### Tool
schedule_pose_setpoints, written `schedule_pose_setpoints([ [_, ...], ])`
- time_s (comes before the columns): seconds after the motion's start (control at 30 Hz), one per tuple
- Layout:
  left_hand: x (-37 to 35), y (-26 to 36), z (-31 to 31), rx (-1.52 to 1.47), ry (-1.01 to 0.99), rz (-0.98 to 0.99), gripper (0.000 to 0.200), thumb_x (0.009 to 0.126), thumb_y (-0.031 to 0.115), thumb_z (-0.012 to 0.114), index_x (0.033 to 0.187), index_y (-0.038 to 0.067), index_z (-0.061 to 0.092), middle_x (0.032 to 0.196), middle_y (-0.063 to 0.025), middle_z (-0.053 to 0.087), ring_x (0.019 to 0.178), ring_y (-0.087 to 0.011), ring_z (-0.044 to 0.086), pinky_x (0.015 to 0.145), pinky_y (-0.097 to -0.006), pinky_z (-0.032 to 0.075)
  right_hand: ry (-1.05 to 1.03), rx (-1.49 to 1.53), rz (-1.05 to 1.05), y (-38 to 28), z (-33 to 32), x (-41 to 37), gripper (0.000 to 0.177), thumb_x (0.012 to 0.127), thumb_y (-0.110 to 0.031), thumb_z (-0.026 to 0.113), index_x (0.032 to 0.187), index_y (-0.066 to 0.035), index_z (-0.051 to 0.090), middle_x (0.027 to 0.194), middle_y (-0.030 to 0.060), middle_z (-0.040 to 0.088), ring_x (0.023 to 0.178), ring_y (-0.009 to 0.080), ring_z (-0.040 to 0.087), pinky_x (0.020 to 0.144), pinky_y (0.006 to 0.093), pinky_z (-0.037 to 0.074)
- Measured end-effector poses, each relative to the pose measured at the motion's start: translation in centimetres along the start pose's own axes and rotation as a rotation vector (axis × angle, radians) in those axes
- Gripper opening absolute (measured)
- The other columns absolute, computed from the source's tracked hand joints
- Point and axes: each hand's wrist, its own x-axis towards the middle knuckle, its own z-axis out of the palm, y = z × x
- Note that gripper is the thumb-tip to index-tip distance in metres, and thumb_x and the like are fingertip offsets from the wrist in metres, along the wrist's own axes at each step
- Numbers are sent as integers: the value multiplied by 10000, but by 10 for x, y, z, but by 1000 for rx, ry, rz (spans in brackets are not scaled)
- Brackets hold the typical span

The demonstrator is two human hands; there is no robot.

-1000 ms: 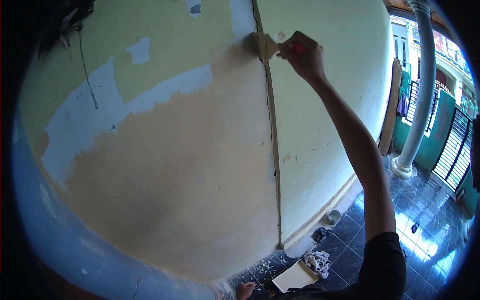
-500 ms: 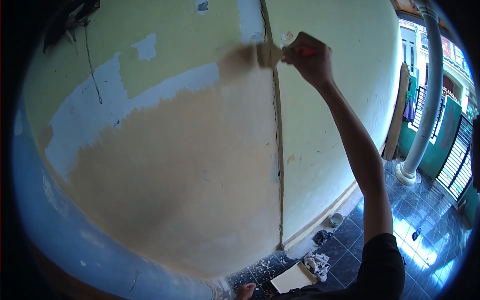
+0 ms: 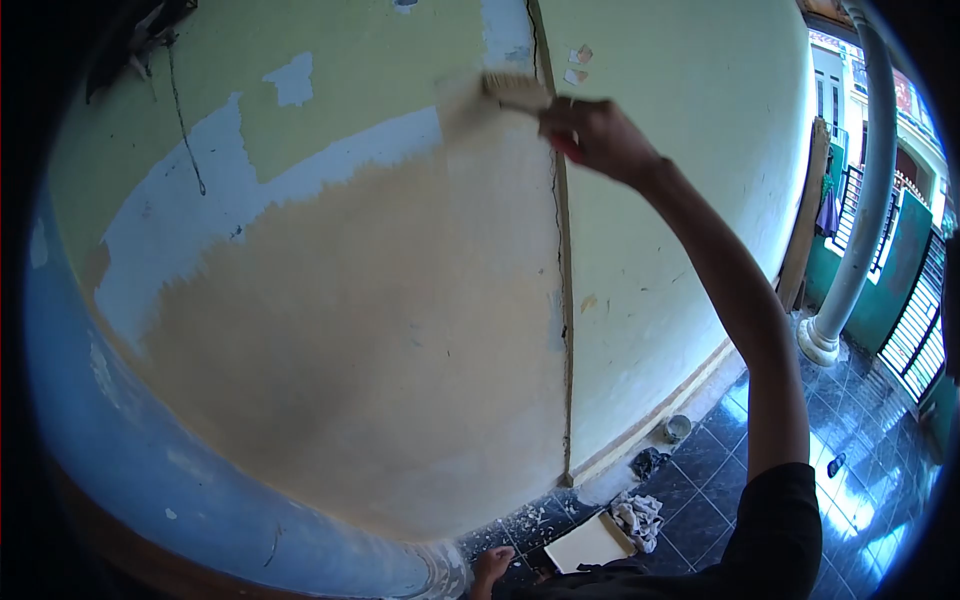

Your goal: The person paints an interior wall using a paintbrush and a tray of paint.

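My right hand (image 3: 595, 138) is raised high, its fingers closed round the handle of a wide paintbrush (image 3: 518, 92); a bit of red shows under the fingers. The bristles point up and left, at the wall beside the vertical crack. Beige paint (image 3: 330, 330) covers much of the left wall section, with whitish patches (image 3: 200, 175) and green paint (image 3: 340, 60) above it. Low at the bottom edge is my left hand (image 3: 494, 563), fingers curled; whether anything is in it is too small to tell. A tray of cream paint (image 3: 590, 545) lies on the floor near it.
A crumpled cloth (image 3: 638, 518), a dark plastic bag (image 3: 648, 462) and a small tub (image 3: 677, 429) are on the dark tiled floor (image 3: 690, 480). A blue rounded column (image 3: 120, 430) stands at left. At right are a pale pillar (image 3: 862, 200), a wooden plank (image 3: 806, 220) and a gate (image 3: 915, 315).
My right hand has moved slightly down and left, and the brush has turned so its bristles point up. My left hand shows a little more at the bottom. The view has shifted slightly.
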Motion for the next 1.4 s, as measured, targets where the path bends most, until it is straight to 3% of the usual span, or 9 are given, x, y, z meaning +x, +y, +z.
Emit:
schedule_pose_setpoints([
  [0.23, -3, 10, 0, 6, -8, 58, 353, 836, 514, 653, 1021, 229, 749, 890, -124, 720, 862, -323, 696, 749, -415, 548, -257, 248, 94, -24, -6, 9, 98, 820, -95, 738, 870, -81, 654, 770, 54, 685, 687, 199, 686, 642, 305, 566],
  [0.43, -11, 10, -2, -13, -9, 25, 309, 847, 450, 668, 1009, 200, 748, 895, -135, 717, 867, -321, 696, 738, -398, 548, 325, -132, -277, 4, -38, 68, 62, 868, -100, 694, 918, -67, 677, 905, 65, 700, 756, 189, 694, 673, 302, 568],
  [0.63, -17, 3, -6, -96, 15, 72, 310, 854, 442, 662, 1026, 198, 746, 894, -147, 714, 862, -315, 698, 729, -389, 546, -222, 36, -224, -84, 53, -79, 140, 842, -96, 690, 957, -63, 617, 848, 86, 658, 679, 216, 675, 636, 325, 579],
  [0.7, -19, 7, -7, -43, -5, 31, 327, 853, 460, 663, 1034, 201, 748, 907, -125, 724, 866, -284, 704, 745, -371, 546, -793, 367, 85, -101, 35, -78, 198, 884, -76, 634, 1082, -82, 640, 884, 115, 690, 830, 259, 697, 765, 399, 587],
  [0.87, -26, 12, -22, -83, -43, -14, 315, 854, 444, 659, 1028, 198, 748, 889, -135, 719, 846, -304, 703, 722, -386, 545, -478, 216, 87, -20, 7, -28, 124, 845, -36, 676, 965, -63, 670, 930, 93, 693, 807, 265, 693, 724, 359, 587],
  [1.03, -23, 17, -24, -64, 40, 20, 321, 850, 444, 662, 1013, 184, 753, 885, -135, 721, 846, -300, 705, 738, -379, 545, 184, -99, -29, 1, -25, -17, 161, 841, -47, 682, 995, -79, 646, 971, 95, 687, 808, 243, 686, 694, 330, 582],
  [1.17, -23, 4, -17, -63, -1, 49, 323, 849, 444, 661, 1010, 180, 753, 892, -140, 720, 860, -304, 703, 752, -384, 544, -189, -199, 24, -24, 30, -118, 212, 864, -80, 661, 1074, -75, 641, 885, 82, 661, 758, 205, 680, 639, 315, 582],
  [1.23, -21, -8, -10, -89, 13, 75, 325, 854, 445, 655, 1008, 175, 752, 904, -142, 720, 873, -307, 701, 758, -388, 544, -226, 128, 83, -65, 47, -158, 95, 823, -64, 713, 900, -55, 658, 844, 91, 664, 708, 215, 679, 612, 336, 569],
  [1.4, -22, -7, -16, -65, -16, 12, 316, 855, 432, 658, 1023, 180, 750, 922, -136, 722, 890, -309, 700, 766, -386, 545, -486, 107, -43, -71, 57, -116, 104, 879, -132, 662, 970, -82, 661, 893, 79, 678, 741, 243, 682, 640, 357, 583],
])
